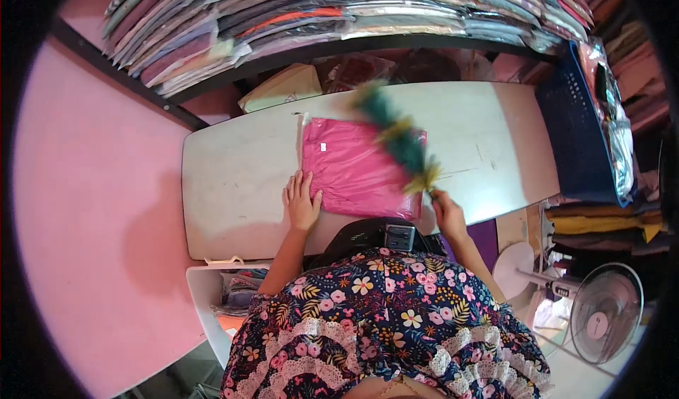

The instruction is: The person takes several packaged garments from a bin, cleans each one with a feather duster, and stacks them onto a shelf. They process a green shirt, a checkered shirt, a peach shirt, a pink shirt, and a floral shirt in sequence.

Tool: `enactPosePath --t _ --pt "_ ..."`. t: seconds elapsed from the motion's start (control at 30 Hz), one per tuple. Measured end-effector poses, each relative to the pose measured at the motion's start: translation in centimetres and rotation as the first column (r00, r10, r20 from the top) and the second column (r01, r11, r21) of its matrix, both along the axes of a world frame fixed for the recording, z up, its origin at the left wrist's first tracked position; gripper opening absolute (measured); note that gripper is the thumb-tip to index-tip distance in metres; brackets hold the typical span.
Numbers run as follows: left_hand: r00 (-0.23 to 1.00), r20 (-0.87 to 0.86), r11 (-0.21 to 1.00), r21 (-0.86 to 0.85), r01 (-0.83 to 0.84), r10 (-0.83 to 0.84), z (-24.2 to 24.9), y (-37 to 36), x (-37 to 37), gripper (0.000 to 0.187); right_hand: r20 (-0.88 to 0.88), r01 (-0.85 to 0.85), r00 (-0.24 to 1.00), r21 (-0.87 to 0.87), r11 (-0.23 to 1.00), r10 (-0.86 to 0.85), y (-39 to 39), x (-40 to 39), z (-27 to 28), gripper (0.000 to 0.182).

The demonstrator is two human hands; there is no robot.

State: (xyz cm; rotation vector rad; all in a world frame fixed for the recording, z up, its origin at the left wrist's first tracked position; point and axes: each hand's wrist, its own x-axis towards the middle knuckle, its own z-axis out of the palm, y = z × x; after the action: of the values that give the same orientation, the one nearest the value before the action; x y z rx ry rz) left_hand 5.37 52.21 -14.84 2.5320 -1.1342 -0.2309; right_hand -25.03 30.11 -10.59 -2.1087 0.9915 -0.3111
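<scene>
A bright pink folded garment (346,165) in a clear plastic bag lies flat on the pale table, with a small white label near its upper left. My left hand (303,202) rests with fingers stretched out at the bag's left edge, the fingertips on its border. In my right hand (448,214), closed around the handle, is a fluffy green and yellow duster (403,144). Its head is smeared by motion and slants up and left across the right part of the bag, hiding some of it.
Stacks of bagged clothes (283,24) fill the shelf behind the table (240,180). A dark blue basket (576,130) stands at the right end, a fan (605,314) below it. A white bin (205,293) holding packages is at the lower left.
</scene>
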Motion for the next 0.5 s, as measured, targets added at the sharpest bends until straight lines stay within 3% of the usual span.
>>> enactPosePath --t 0.03,0.07,0.13,0.2,0.27,0.33,0.4,0.43,0.5 --pt "0.998 0.051 0.999 -0.04 0.023 -0.021 0.2 -0.1 0.3 0.051 -0.028 -0.131 0.991 -0.015 0.991 0.131 0.9 -0.7 0.1 0.031" --pt "0.998 0.046 0.998 -0.038 0.043 -0.041 0.5 -0.4 0.9 0.051 -0.183 -0.225 0.958 0.0 0.974 0.221 1.6 -1.3 0.3 0.032" --pt "0.973 -0.224 0.987 -0.14 -0.08 0.047 -0.8 -1.5 2.7 0.049 -0.306 -0.185 0.937 -0.025 0.982 0.168 1.7 -2.2 -0.5 0.033" --pt "0.987 -0.158 0.984 -0.167 -0.07 0.043 -1.3 -2.7 4.2 0.048 -0.232 0.039 0.971 -0.101 0.994 -0.062 1.2 -3.5 -1.7 0.032" --pt "0.943 -0.309 0.942 -0.263 -0.21 0.124 -1.4 -4.7 5.2 0.05 -0.266 0.265 0.919 -0.124 0.956 -0.289 -0.4 -3.9 -2.5 0.028" --pt "0.921 -0.343 0.944 -0.201 -0.263 0.184 -2.0 -6.5 6.7 0.056 -0.284 0.41 0.855 -0.144 0.901 -0.434 -3.2 -4.6 -4.2 0.028" --pt "0.895 -0.425 0.984 -0.039 -0.172 0.139 -2.1 -8.3 7.7 0.058 -0.17 0.463 0.851 -0.204 0.862 -0.497 -5.6 -5.0 -5.7 0.028" --pt "0.897 -0.421 0.986 -0.04 -0.163 0.131 -2.0 -8.7 7.8 0.058 -0.167 0.472 0.847 -0.202 0.858 -0.505 -6.0 -4.9 -6.0 0.028" --pt "0.602 -0.768 0.943 0.006 -0.333 0.217 -1.6 -9.6 7.7 0.045 -0.178 0.536 0.805 -0.19 0.822 -0.566 -6.7 -4.7 -6.4 0.029"
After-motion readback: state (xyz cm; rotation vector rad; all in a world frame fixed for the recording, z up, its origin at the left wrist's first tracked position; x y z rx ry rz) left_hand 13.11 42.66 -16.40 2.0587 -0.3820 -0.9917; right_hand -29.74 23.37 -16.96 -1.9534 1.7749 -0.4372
